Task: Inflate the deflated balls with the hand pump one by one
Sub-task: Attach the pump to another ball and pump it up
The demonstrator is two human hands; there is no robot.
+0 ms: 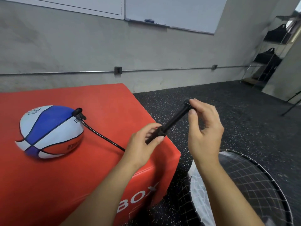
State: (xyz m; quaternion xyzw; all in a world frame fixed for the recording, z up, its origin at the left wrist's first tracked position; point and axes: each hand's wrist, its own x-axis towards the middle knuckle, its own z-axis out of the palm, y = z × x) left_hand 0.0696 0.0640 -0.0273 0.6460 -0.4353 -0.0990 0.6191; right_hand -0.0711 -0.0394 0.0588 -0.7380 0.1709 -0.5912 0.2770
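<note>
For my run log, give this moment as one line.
left hand grips pump body | right hand pinches handle, extended | hose plugged into ball | ball sagging on red box

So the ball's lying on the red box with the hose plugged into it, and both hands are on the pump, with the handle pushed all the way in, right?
Not quite: the head view shows the pump handle pulled out, its rod exposed between the left hand and right hand. The ball does lie on the red box with the hose plugged in.
</note>
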